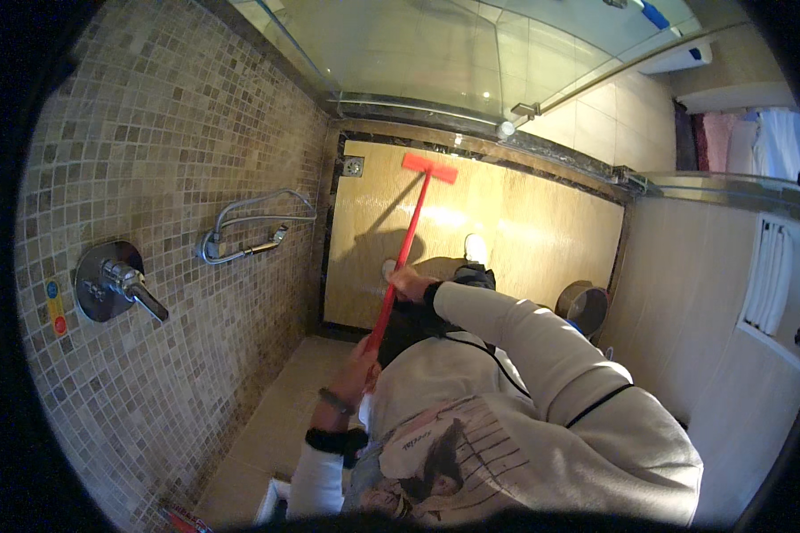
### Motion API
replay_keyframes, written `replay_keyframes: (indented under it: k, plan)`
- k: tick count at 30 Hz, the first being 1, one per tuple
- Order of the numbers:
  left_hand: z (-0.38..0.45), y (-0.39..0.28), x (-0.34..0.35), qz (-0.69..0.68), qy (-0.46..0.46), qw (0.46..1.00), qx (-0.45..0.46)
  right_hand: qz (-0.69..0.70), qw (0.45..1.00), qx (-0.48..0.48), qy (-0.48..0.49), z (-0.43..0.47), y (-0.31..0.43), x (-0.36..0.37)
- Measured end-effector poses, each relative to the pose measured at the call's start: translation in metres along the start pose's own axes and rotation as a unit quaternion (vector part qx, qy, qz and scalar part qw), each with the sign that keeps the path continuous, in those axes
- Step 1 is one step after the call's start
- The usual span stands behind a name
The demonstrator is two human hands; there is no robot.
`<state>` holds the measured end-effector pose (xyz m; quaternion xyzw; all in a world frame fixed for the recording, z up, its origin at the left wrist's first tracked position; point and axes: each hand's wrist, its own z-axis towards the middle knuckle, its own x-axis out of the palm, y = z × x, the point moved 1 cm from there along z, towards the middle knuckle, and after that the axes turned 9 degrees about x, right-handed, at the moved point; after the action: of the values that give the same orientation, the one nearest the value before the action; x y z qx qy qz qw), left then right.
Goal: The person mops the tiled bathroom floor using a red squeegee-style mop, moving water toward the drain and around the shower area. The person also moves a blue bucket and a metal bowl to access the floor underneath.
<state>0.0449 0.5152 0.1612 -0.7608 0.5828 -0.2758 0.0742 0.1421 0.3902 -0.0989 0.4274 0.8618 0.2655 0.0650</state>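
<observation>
Both my hands grip the red handle (410, 233) of a long floor tool, which slants away from my body. My left hand (359, 370) is wrapped near its upper end, by my waist. Farther down the shaft, my right hand (410, 283) closes around it. The tool's flat red crosspiece head (430, 168), a squeegee or brush, is over the wet-looking yellowish shower floor (540, 206), near the far edge. I cannot tell whether it touches the floor. A square metal drain (353, 166) lies left of the head.
A mosaic-tiled wall (173, 133) on the left carries a shower valve (123, 283) and a hand shower (267, 243) with its hose. Glass panels (413, 53) stand beyond a dark stone curb (560, 154). A round bucket (581, 306) sits by the right wall. My white shoe (475, 248) is on the floor.
</observation>
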Motion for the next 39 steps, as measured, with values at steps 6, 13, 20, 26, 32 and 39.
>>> replay_keyframes:
  k: [6, 13, 20, 26, 32, 39]
  plan:
    - [-0.062, -0.002, -0.004, 0.013, -0.039, 0.992, -0.119, 0.147, 0.954, 0.192, 0.176, -0.051, -0.053, 0.040]
    - [0.034, -0.014, 0.025, 0.084, 0.004, 0.996, -0.025, 0.221, 0.975, 0.001, 0.000, -0.040, -0.017, -0.048]
    - [0.076, -0.018, 0.063, 0.118, 0.049, 0.992, -0.019, 0.323, 0.941, 0.096, 0.040, -0.090, 0.009, -0.073]
    - [0.014, -0.015, 0.053, 0.122, 0.056, 0.987, -0.084, 0.182, 0.966, 0.054, 0.173, -0.135, -0.015, -0.042]
    - [0.081, -0.022, 0.082, 0.129, 0.073, 0.986, -0.083, 0.300, 0.953, 0.051, 0.004, -0.102, -0.033, -0.088]
    - [0.113, -0.020, 0.108, 0.137, 0.127, 0.978, -0.090, 0.273, 0.945, 0.164, -0.074, -0.088, -0.040, -0.130]
